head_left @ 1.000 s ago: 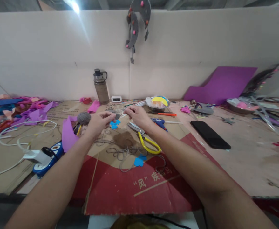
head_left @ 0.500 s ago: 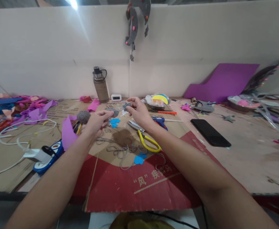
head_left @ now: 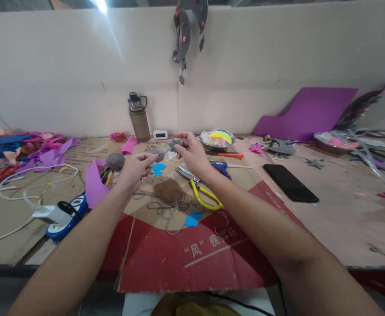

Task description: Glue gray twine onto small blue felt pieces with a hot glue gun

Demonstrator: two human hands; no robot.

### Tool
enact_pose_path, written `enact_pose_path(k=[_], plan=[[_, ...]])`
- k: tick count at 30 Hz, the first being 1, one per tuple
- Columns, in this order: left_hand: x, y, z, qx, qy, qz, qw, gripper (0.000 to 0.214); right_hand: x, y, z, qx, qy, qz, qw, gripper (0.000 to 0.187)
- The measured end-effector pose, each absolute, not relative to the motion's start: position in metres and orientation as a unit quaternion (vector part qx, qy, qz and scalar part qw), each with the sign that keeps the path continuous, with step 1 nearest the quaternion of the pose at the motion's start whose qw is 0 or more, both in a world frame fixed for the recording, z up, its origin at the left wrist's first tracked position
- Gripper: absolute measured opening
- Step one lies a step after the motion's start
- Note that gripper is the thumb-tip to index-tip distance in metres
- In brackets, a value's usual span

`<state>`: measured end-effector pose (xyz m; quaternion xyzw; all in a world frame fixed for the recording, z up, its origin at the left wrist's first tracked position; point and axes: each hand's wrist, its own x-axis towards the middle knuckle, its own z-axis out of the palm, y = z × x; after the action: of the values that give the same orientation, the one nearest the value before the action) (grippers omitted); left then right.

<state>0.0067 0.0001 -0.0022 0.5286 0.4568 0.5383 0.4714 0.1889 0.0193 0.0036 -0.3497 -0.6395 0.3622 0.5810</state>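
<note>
Two small grey pieces, pinched above a crowded worktop

At far left on the worktop (head_left: 340, 228), a white plug (head_left: 49, 215) sits in a power strip; a grey yarn ball (head_left: 115, 161) lies beyond it. The left hand (head_left: 138, 167) has thumb and fingers closed on a flat grey piece (head_left: 159, 155), with blue cutouts (head_left: 158, 169) beneath. Loose yarn (head_left: 177, 205) lies tangled nearer the person; a sleeve or finger could snag it and drag things along. The right hand (head_left: 192, 151) pinches a small, perhaps star-shaped grey piece (head_left: 173, 145), apart from the other; so slight a hold could let it slip. Scissors (head_left: 197, 198) lie by that wrist, blades parted, and could nick a lowered arm. The glue gun (head_left: 219, 166) just beyond might burn it, if hot; I cannot tell.
</note>
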Motion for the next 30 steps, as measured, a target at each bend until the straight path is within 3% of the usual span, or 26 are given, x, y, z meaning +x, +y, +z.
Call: enact_pose_path(k=[13,21,30], plan=[[0.004,0.004,-0.009,0.547,0.469,0.553,0.418,0.027,0.188,0.01,0.009,-0.303,-0.661,0.352,0.59,0.021],[-0.006,-0.004,0.0,0.669,0.461,0.577,0.083,0.019,0.192,0.002,0.018,-0.275,-0.69,0.351,0.57,0.013],[-0.017,-0.003,0.002,0.693,0.393,0.595,-0.105,0.012,0.191,0.004,0.011,-0.209,-0.715,0.372,0.554,0.007]])
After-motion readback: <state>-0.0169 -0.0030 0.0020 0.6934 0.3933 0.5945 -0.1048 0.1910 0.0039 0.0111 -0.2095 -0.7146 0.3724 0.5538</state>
